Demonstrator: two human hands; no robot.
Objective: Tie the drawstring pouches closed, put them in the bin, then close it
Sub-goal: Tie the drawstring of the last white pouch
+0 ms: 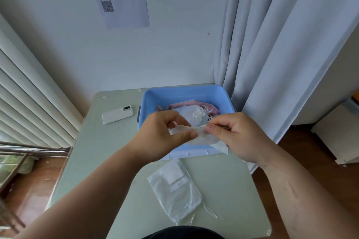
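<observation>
I hold a white drawstring pouch in the air just above the near rim of the blue bin. My left hand pinches its left end between thumb and fingers. My right hand pinches its right end at the top. Inside the bin lie several white and pink pouches with their strings showing. Another white pouch lies flat on the table near me, its drawstrings trailing toward the front edge.
A white phone lies on the pale green table left of the bin. A pale lid edge shows under the bin's near side. Curtains hang right of the table; a radiator stands to the left.
</observation>
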